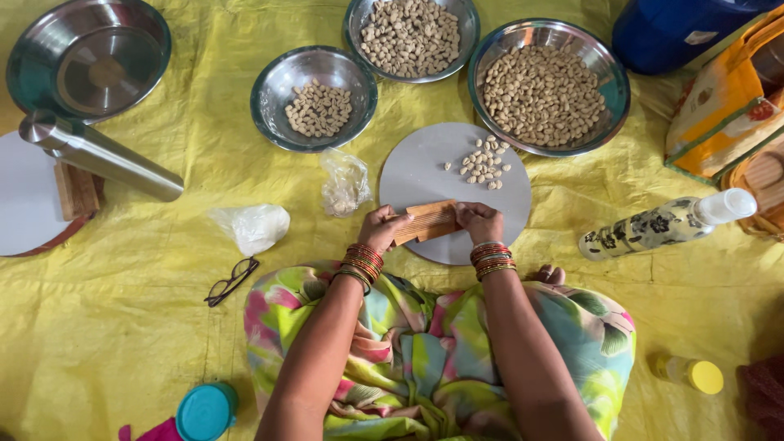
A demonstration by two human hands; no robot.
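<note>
Head view: you sit on the yellow sheet (122, 327), knees tucked under a flowered cloth, with both hands closed on one ridged wooden block (425, 222), the left hand (382, 229) gripping its left end and the right hand (480, 220) its right end, so it lies level across the near edge of the round grey board (433, 167). Just beyond it, a small heap of pale shaped pieces (483, 162) rests on the board. Farther out, three steel bowls (314, 96) of the same pieces stand within arm's reach.
</note>
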